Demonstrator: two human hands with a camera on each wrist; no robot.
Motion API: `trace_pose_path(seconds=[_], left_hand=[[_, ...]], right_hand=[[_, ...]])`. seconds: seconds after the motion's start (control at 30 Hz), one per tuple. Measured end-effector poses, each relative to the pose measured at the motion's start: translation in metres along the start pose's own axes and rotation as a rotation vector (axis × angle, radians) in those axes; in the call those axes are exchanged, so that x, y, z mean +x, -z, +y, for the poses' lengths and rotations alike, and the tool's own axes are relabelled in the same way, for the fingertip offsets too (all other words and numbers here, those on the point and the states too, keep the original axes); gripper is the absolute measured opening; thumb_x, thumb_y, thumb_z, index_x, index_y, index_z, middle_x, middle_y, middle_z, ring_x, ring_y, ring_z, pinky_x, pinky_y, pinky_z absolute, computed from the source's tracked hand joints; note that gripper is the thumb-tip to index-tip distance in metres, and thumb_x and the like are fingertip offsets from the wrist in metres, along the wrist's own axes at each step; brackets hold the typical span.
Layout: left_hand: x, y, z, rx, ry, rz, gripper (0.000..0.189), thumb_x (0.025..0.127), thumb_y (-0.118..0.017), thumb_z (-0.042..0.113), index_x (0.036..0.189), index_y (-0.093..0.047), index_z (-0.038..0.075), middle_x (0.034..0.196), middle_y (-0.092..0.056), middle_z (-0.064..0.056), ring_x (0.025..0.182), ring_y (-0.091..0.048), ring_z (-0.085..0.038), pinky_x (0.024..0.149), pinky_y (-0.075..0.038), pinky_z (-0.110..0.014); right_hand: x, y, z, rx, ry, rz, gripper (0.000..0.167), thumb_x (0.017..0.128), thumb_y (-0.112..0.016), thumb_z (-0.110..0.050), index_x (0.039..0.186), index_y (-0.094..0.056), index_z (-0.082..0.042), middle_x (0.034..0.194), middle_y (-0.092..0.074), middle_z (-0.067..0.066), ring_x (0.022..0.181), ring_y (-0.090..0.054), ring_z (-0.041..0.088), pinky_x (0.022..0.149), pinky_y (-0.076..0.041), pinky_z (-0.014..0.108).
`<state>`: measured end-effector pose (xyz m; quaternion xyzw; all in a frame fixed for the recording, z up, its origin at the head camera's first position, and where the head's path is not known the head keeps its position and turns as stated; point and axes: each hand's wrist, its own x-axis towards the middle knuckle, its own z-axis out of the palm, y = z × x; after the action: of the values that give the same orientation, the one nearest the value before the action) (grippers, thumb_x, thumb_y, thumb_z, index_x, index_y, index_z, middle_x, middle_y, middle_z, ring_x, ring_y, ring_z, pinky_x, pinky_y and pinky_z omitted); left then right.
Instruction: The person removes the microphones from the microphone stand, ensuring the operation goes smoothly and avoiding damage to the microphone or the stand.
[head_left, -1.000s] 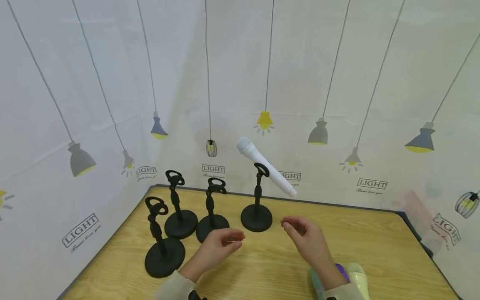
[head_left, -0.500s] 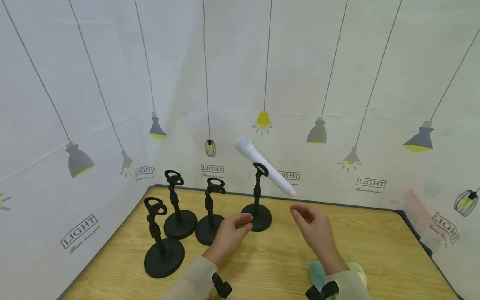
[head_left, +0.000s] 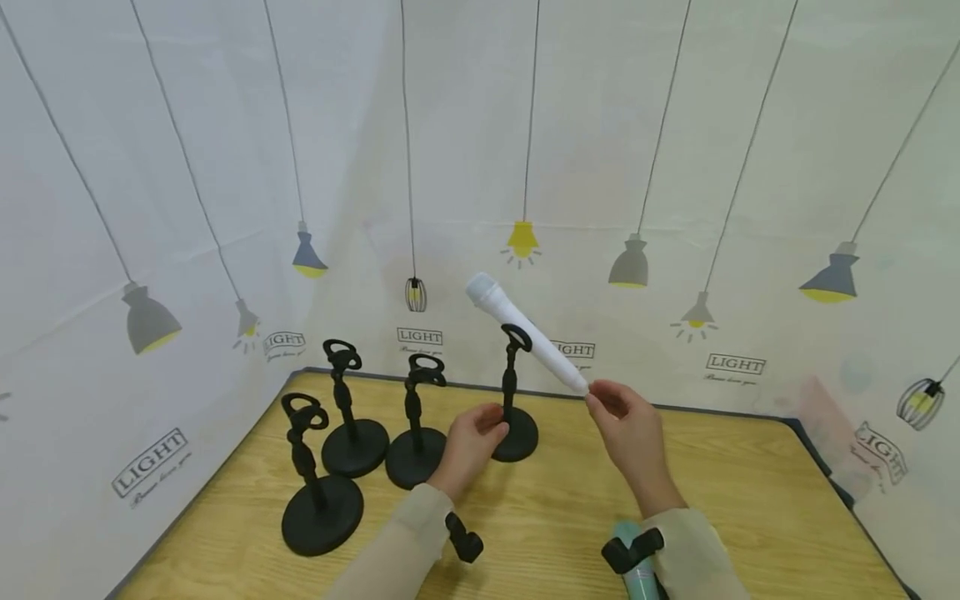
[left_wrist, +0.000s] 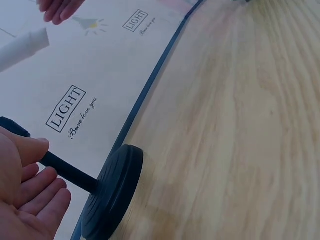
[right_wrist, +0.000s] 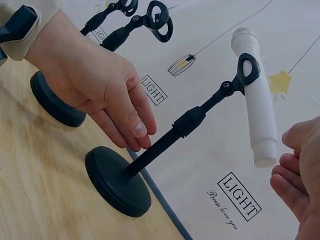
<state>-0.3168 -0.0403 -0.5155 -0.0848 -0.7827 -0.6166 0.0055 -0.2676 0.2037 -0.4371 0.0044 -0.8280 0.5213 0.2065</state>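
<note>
Three black round-based stands group at left on the pale wooden bench; right of them, a fourth has the white tapered microphone in its clip. A teal cylinder lies nearer, farther right.

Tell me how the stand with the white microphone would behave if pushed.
The stand would probably slide rather than tip when pushed low, as its round base is broad and flat. Pushed high, it might topple, since the white microphone sits slanted at its top.

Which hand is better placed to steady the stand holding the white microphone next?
Probably the left hand: its fingers are beside that stand, while the right hand is near the lower end of the white microphone.
</note>
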Motion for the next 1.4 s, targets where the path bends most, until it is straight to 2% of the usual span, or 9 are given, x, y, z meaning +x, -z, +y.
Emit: trace_pose_path(seconds=[0.1,0.17,0.3,0.43,0.6,0.77,0.9,1.17,1.4], left_hand=[[0.007,-0.002,0.000,-0.023,0.010,0.032,0.044,0.106,-0.069,0.010,0.147,-0.061,-0.004,0.146,-0.067,-0.021,0.137,-0.064,-0.039,0.110,-0.057,-0.049],[0.011,-0.004,0.001,-0.031,0.011,0.049,0.045,0.105,-0.070,0.009,0.147,-0.060,-0.005,0.145,-0.068,-0.022,0.136,-0.065,-0.040,0.110,-0.057,-0.049],[0.018,-0.007,0.002,-0.037,0.008,0.062,0.043,0.104,-0.071,0.008,0.145,-0.063,-0.004,0.144,-0.068,-0.023,0.135,-0.066,-0.039,0.110,-0.057,-0.048],[0.022,-0.010,0.003,-0.051,0.007,0.064,0.040,0.104,-0.071,0.007,0.142,-0.066,-0.002,0.143,-0.069,-0.023,0.134,-0.067,-0.039,0.109,-0.058,-0.047],[0.025,-0.012,0.004,-0.047,0.004,0.080,0.038,0.104,-0.071,0.006,0.141,-0.067,-0.001,0.142,-0.070,-0.023,0.133,-0.068,-0.039,0.109,-0.057,-0.048],[0.026,-0.012,0.003,-0.026,0.003,0.091,0.034,0.104,-0.071,0.006,0.137,-0.069,0.000,0.137,-0.073,-0.021,0.129,-0.070,-0.038,0.108,-0.057,-0.050],[0.025,-0.013,0.003,-0.007,0.011,0.079,0.030,0.105,-0.071,0.009,0.134,-0.071,0.002,0.131,-0.075,-0.018,0.125,-0.071,-0.036,0.108,-0.057,-0.051],[0.020,-0.013,-0.003,-0.001,-0.001,0.063,0.027,0.104,-0.074,0.017,0.128,-0.074,0.004,0.127,-0.076,-0.015,0.120,-0.072,-0.033,0.105,-0.059,-0.050],[0.010,-0.010,-0.003,0.019,-0.014,0.038,0.026,0.104,-0.075,0.018,0.125,-0.074,0.005,0.124,-0.077,-0.014,0.116,-0.072,-0.030,0.103,-0.059,-0.049]], right_hand=[[0.008,-0.005,-0.004,-0.028,0.025,-0.006,0.034,0.104,-0.073,-0.014,0.133,-0.070,0.002,0.133,-0.075,0.022,0.121,-0.074,0.037,0.098,-0.062,0.031],[0.013,-0.009,-0.007,-0.064,0.063,0.003,0.035,0.103,-0.074,-0.013,0.134,-0.070,0.003,0.133,-0.073,0.024,0.122,-0.073,0.040,0.101,-0.062,0.046],[0.023,-0.015,-0.010,-0.134,0.161,0.023,0.035,0.102,-0.076,-0.012,0.131,-0.070,0.005,0.134,-0.072,0.025,0.125,-0.071,0.045,0.103,-0.059,0.056],[0.030,-0.023,-0.012,-0.183,0.232,-0.001,0.035,0.101,-0.076,-0.011,0.131,-0.070,0.005,0.134,-0.071,0.026,0.126,-0.068,0.046,0.107,-0.056,0.059],[0.035,-0.033,-0.012,-0.254,0.314,-0.025,0.036,0.099,-0.078,-0.008,0.131,-0.068,0.006,0.131,-0.071,0.026,0.120,-0.070,0.043,0.103,-0.058,0.059],[0.035,-0.037,-0.009,-0.285,0.413,-0.002,0.039,0.097,-0.080,-0.007,0.131,-0.067,0.007,0.128,-0.071,0.026,0.114,-0.071,0.043,0.097,-0.061,0.058],[0.035,-0.037,-0.009,-0.284,0.467,0.023,0.039,0.097,-0.080,-0.006,0.131,-0.067,0.008,0.127,-0.072,0.026,0.115,-0.071,0.044,0.098,-0.060,0.059],[0.027,-0.030,-0.012,-0.212,0.508,0.032,0.035,0.093,-0.083,-0.001,0.125,-0.071,0.006,0.122,-0.075,0.025,0.109,-0.074,0.041,0.092,-0.063,0.056],[0.019,-0.020,-0.012,-0.177,0.526,0.008,0.036,0.091,-0.085,0.000,0.124,-0.074,0.004,0.120,-0.076,0.021,0.106,-0.076,0.037,0.089,-0.064,0.053]])
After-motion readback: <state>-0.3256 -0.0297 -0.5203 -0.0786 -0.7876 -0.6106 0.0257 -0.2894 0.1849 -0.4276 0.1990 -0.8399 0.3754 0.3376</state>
